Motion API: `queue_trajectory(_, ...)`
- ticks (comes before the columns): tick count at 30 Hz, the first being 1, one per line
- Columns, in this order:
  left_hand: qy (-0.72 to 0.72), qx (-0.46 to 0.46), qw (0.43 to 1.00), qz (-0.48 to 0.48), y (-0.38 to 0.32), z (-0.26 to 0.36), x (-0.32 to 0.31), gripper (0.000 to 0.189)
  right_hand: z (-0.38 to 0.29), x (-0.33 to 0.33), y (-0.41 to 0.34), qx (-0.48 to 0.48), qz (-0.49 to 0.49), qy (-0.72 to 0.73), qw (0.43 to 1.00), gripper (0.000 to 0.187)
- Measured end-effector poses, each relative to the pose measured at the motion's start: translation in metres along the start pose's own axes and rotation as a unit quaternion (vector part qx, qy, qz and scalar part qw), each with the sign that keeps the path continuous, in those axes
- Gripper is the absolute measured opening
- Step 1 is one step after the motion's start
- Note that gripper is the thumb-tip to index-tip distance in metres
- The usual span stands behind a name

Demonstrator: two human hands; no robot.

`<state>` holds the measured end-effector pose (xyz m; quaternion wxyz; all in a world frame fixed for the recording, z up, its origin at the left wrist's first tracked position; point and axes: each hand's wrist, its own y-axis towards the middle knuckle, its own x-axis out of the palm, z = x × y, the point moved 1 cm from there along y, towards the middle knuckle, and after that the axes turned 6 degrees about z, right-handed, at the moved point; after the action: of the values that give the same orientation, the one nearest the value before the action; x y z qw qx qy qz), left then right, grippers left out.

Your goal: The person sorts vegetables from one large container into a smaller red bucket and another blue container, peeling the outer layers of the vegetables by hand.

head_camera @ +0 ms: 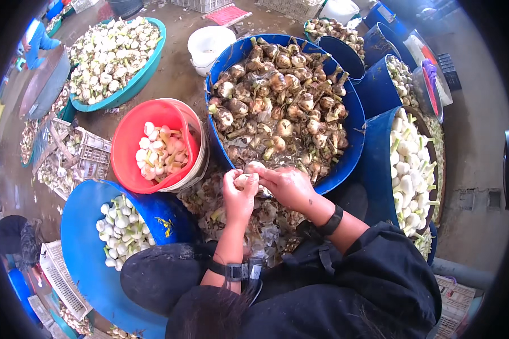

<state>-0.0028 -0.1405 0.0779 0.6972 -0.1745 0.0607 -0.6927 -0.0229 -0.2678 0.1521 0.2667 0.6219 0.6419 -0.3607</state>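
My left hand [239, 197] holds a garlic bulb [241, 181] between thumb and fingers, at the near rim of a blue tub [358, 140]. From the right, my right hand [290, 186] grips the same bulb with its fingertips; they partly hide it. Brown, unpeeled garlic bulbs [280, 84] with cut stems fill the tub just beyond both hands, wet towards the near side. Loose papery garlic skins [263, 224] lie in a heap below my hands, between my knees.
Left of the tub, a red basin [125, 135] with pale garlic sits on a white bucket [197, 165]. A blue barrel [85, 254] holding white bulbs stands by my left knee, another blue barrel [377, 165] at right. Farther off are a green tub [152, 72] and a person [40, 40].
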Motion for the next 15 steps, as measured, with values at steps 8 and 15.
queue_trajectory(8, -0.079, -0.135, 0.982, -0.101, -0.003, 0.015, -0.007, 0.02, 0.004, 0.003, -0.019, -0.241, -0.022, -0.23, 0.943, 0.015)
queue_trajectory(15, -0.054, -0.143, 0.978, -0.141, -0.006, 0.009, -0.01, 0.026, 0.016, 0.011, -0.009, 0.129, -0.055, 0.102, 0.985, 0.024)
